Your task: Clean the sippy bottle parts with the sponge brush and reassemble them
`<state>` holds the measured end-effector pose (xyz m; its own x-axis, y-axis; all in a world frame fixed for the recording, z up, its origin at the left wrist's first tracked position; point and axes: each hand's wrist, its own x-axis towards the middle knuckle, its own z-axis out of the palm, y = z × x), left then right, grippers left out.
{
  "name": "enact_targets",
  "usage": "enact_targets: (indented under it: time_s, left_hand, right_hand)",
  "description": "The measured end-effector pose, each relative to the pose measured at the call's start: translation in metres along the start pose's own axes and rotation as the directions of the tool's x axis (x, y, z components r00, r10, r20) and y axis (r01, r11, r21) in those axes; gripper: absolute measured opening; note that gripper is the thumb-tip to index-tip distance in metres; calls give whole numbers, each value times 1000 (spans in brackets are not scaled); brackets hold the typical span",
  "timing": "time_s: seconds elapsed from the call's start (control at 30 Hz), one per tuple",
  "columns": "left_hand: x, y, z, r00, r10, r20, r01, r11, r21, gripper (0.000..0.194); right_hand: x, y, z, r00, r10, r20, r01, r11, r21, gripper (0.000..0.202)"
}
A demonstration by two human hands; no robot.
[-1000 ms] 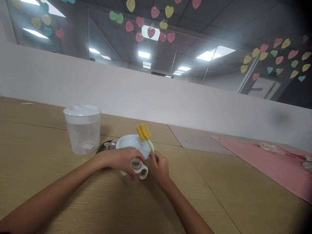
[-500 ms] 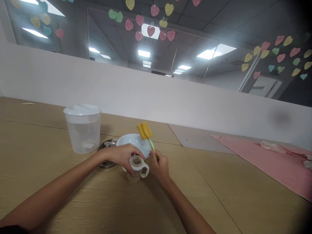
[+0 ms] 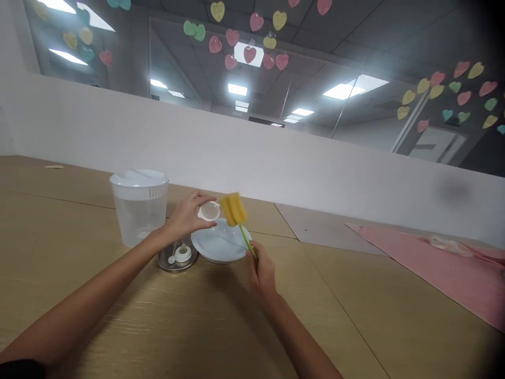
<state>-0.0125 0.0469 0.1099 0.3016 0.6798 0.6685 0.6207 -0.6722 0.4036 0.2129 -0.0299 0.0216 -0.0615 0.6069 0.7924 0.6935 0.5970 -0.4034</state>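
Observation:
My left hand point(image 3: 188, 216) grips a small baby cup point(image 3: 209, 211), clear with a white handle ring. The cup is tipped over above the bowl, a round end facing me; I cannot tell which end. My right hand point(image 3: 262, 268) is closed round the green stick of a sponge bottle brush point(image 3: 235, 209), its yellow head up and beside the cup. Whether sponge and cup touch is unclear. Beneath them is a white bowl point(image 3: 221, 252). White cup parts point(image 3: 182, 253) lie on a round metal tray point(image 3: 176, 267), just below my left wrist.
Left of the tray stands a clear bucket point(image 3: 140, 216) with a white rim. A pink cloth point(image 3: 426, 263) covers the table's right side, with a clear plastic item point(image 3: 450, 245) on it. A white wall point(image 3: 252, 158) rises behind the table point(image 3: 158, 326).
My left hand has lifted the cup up and away from me, from in front of the bowl to above it, and tipped it. The brush stays nearly in place, its head slightly blurred.

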Motion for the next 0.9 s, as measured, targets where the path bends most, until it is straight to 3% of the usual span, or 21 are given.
enact_targets:
  time_s: [0.1,0.23,0.4,0.5,0.67,0.9]
  left_hand:
    - [0,-4,-2,999,26,-20,-25,999,36,52]
    - [-1,-13,-3,997,70,34,-76,978,193,44]
    - [-2,-25,5,963,247,108,-268,834,482,36]
    - [-4,-20,13,933,331,145,-352,743,570,37]
    - [-11,1,22,877,408,253,-479,712,513,32]
    - [-19,20,27,862,433,264,-504,787,355,39]
  right_hand:
    - [3,3,1,983,-185,19,186,976,-114,28]
    - [5,11,0,949,-301,90,314,898,-307,33]
    - [3,17,-1,895,-391,215,445,751,-487,41]
    - [1,17,0,869,-435,237,492,702,-515,43]
    - [-2,15,4,855,-476,205,509,695,-509,41]
    - [-3,15,8,871,-484,90,473,773,-422,32]
